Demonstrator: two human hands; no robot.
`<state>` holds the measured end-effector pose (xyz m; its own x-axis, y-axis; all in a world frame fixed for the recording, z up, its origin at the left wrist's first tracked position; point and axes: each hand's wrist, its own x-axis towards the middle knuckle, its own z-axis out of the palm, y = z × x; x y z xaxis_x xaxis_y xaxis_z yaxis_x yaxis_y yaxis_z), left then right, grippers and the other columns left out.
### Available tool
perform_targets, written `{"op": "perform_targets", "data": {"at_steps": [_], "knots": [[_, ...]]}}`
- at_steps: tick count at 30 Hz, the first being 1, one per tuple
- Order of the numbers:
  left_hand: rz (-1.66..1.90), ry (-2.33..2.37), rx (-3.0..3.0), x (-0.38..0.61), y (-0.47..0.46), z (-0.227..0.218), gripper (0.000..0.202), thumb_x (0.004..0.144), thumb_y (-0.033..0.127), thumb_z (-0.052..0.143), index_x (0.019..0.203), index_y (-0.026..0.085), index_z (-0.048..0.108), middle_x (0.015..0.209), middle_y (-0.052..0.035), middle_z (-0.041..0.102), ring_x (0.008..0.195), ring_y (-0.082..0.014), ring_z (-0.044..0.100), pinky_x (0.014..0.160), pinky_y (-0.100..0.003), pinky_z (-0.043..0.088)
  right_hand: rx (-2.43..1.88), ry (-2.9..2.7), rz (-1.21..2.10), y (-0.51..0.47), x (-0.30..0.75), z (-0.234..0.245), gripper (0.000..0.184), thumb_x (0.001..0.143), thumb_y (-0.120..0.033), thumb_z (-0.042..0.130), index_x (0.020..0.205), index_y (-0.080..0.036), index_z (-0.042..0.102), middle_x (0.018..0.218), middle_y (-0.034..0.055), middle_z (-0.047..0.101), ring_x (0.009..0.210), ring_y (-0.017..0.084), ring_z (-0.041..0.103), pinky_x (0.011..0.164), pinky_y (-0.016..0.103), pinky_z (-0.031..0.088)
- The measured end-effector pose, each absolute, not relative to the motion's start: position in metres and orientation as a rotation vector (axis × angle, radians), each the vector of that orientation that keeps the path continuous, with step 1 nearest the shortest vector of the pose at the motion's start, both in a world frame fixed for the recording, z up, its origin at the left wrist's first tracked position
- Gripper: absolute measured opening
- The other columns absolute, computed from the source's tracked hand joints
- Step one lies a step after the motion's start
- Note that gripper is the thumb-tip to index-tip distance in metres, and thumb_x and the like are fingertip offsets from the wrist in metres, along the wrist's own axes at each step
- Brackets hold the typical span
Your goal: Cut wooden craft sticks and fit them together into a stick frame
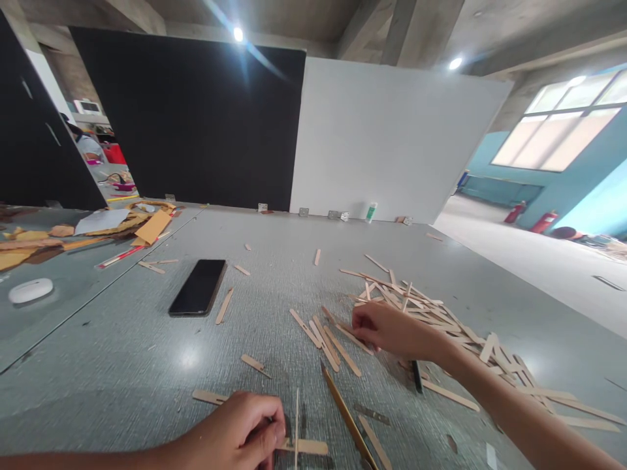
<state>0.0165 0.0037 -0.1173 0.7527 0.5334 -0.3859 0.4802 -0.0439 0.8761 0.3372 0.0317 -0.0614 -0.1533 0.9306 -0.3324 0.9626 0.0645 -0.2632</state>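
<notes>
Grey table (147,365), streaky and shiny, littered with wooden scraps. Left hand (245,431) at the near edge, thumb and fingers closed on crossed sticks (311,447), one piece standing on edge. Right hand (377,326) farther right, fingers curled down at a loose stick (350,336); cannot tell whether it is gripped. Stick pile (470,339) spreads along the right side. Pencil (345,414) lies between the hands; phone (198,287) at left, screen dark. Far edge: black board (196,117) left, white board (386,137) right, small green-and-white bottle (371,212) before the latter. Beyond, far right: window (558,124), blue wall (582,186), red fire extinguishers (543,222).
</notes>
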Motion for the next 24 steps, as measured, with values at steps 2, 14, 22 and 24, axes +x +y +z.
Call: {"op": "perform_targets", "data": {"at_steps": [2,14,22,24], "knots": [[0.052,0.82,1.67,0.016,0.003,-0.116,0.028,0.101,0.043,0.045,0.084,0.021,0.048,0.069,0.002,0.055,0.063,-0.0123,0.047,0.056,-0.023,0.036,2.025,2.228,-0.666,0.032,0.338,-0.059,0.025,0.103,-0.034,0.066,0.122,-0.018,0.067,0.12,0.0075,0.072,0.097,0.022,0.073,0.083,0.042,0.062],[0.052,0.84,1.638,0.017,0.001,-0.116,0.027,0.104,0.041,0.043,0.087,0.021,0.049,0.07,0.0026,0.054,0.061,-0.0111,0.046,0.053,-0.022,0.034,1.974,2.366,-0.93,0.032,0.348,-0.038,0.026,0.104,-0.034,0.061,0.085,-0.017,0.065,0.074,-0.0028,0.068,0.067,0.014,0.067,0.068,0.03,0.057],[0.219,0.795,1.75,0.013,0.005,-0.104,0.031,0.105,0.037,0.043,0.126,0.017,0.051,0.064,0.0047,0.057,0.05,-0.0107,0.046,0.051,-0.022,0.036,1.902,2.33,-1.231,0.0,0.297,-0.008,0.026,0.104,-0.033,0.05,0.083,-0.021,0.058,0.075,0.0,0.073,0.054,0.009,0.059,0.046,0.018,0.046],[0.369,0.747,1.82,0.011,0.006,-0.1,0.044,0.105,0.036,0.041,0.144,0.015,0.036,0.061,0.007,0.056,0.046,-0.011,0.042,0.052,-0.024,0.036,1.873,2.359,-1.239,-0.011,0.283,-0.003,0.023,0.103,-0.03,0.052,0.084,-0.021,0.06,0.074,-0.0015,0.07,0.059,0.01,0.06,0.053,0.019,0.047]]}}
